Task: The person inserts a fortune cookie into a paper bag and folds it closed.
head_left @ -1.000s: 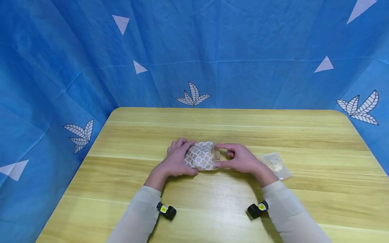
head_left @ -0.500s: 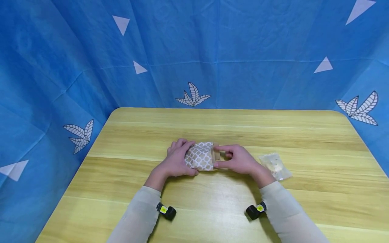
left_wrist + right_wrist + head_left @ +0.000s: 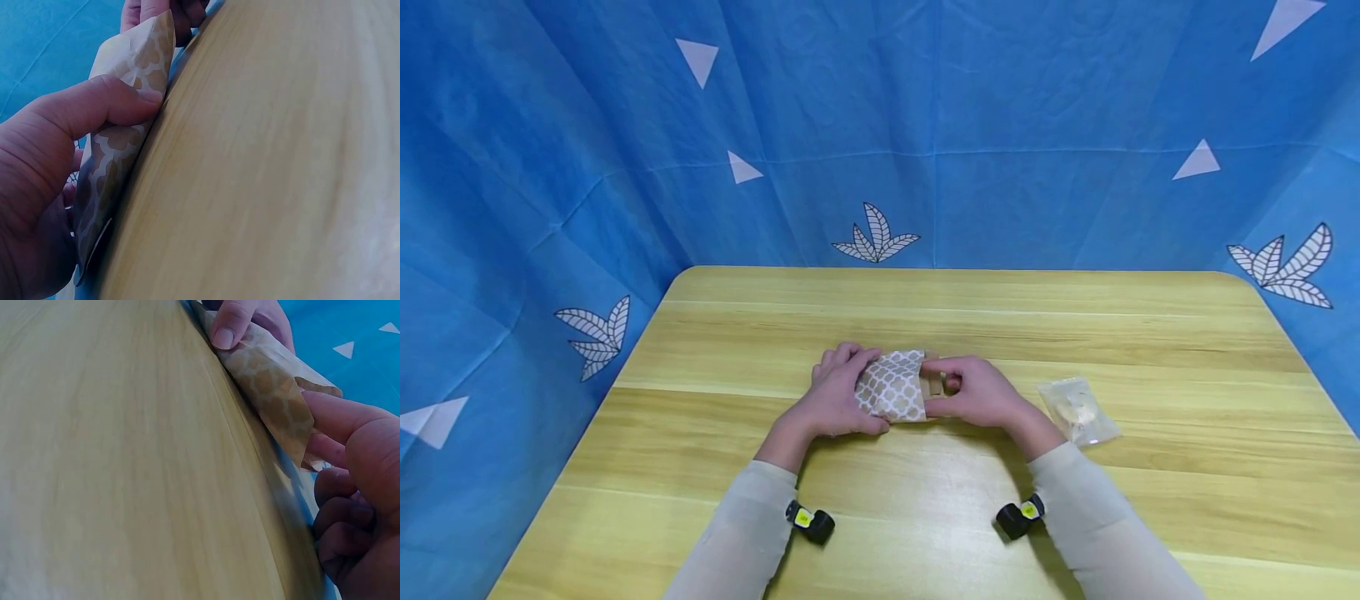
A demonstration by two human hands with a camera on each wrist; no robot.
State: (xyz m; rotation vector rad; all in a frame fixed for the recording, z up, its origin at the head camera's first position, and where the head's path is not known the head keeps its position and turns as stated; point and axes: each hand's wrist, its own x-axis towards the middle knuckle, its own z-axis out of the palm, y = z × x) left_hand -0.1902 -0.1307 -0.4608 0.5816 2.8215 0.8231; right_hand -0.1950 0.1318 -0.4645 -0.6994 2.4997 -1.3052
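A small paper bag (image 3: 891, 386) with a white and tan lattice print lies on its side on the table, its mouth facing right. My left hand (image 3: 837, 397) holds its closed end, thumb along the near edge and fingers on the far side. At the mouth is my right hand (image 3: 976, 390), thumb and index finger extended and spread apart, their tips inside the opening. In the right wrist view the other fingers (image 3: 337, 528) are curled outside the bag (image 3: 265, 384). What lies deeper in the bag is hidden.
A clear plastic pouch (image 3: 1078, 411) with small pale contents lies on the table to the right, near my right forearm. The wooden table (image 3: 737, 333) ends at the back against a blue curtain (image 3: 1000, 125). Black cameras (image 3: 815, 523) are strapped to both wrists.
My right hand has shifted left, its thumb and index fingertips going further into the bag's mouth. More of the plastic pouch now shows. The left hand and the bag have stayed in place.
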